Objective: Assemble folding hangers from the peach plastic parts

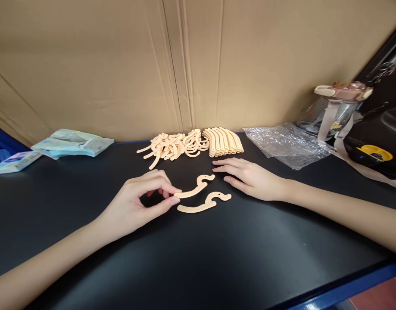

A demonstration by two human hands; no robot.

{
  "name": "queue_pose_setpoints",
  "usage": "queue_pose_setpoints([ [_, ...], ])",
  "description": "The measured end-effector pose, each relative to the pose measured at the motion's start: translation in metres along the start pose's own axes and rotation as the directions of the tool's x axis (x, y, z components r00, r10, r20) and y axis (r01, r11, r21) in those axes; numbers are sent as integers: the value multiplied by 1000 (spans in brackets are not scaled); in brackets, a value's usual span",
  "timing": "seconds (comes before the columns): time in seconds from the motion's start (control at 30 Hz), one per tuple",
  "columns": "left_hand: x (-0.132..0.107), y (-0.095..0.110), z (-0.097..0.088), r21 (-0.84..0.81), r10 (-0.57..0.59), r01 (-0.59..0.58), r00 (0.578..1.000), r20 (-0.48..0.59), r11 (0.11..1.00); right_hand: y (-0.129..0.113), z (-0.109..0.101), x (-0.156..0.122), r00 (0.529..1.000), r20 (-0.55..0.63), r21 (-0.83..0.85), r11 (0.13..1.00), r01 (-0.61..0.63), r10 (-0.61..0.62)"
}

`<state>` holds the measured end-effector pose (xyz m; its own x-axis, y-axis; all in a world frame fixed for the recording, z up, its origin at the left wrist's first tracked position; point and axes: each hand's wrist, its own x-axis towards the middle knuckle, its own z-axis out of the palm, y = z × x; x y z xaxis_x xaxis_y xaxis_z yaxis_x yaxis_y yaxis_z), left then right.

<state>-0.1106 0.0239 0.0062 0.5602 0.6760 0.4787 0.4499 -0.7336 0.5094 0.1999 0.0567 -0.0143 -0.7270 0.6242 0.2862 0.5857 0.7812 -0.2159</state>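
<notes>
Took the clock from the middle of the black worktop (185, 267). Noted at ten o'clock a small packet (15, 163) and a larger pale-blue packet (55, 147), seemingly touching. Found the left hand (129, 202) at nine, thumb and fingers clamped on the left end of the upper hooked piece (194, 189), near the centre. Judged a slip or swivel the likeliest trouble, given so narrow a hold at one end. Saw at eleven, farther off, a loose heap (172, 146) of curved pieces, apt, by guess, to drag neighbours along if tugged. Made out, just to the five o'clock side of the pinched piece, the lower hooked piece (198, 208), close enough to risk a bump or catch. Spotted a neat stack (223, 142) at one; feared a toppling there from any careless sweep by the right hand (249, 178) at two, palm down, fingers apart and holding nothing. Marked beyond, also at two, a crumpled plastic sheet (282, 142) and a strapped bottle (344, 97).
</notes>
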Motion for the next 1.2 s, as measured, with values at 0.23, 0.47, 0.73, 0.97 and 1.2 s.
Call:
queue_pose_setpoints([
  [0.23, -1, -11, 3, -6, -25, 25, 996, 83, 1000, 0, 0, 0, 1000, -14, 23, 1000, -2, 3],
  [0.47, -5, -17, 3, 146, -3, -16, 991, 133, 989, 0, -1, 0, 1000, -3, -8, 1000, 7, -7],
  [0.73, -7, -17, 1, 231, 26, -66, 984, 174, 971, -1, -2, 0, 1000, -6, -4, 1000, 8, -8],
  [0.97, -7, -12, 1, 178, 69, -101, 981, 180, 979, -1, -2, 1, 1000, 8, -35, 999, 16, -16],
  [1.2, -6, -8, 0, 150, 68, -94, 982, 174, 984, 0, -1, 0, 1000, 10, -39, 999, 12, -12],
])
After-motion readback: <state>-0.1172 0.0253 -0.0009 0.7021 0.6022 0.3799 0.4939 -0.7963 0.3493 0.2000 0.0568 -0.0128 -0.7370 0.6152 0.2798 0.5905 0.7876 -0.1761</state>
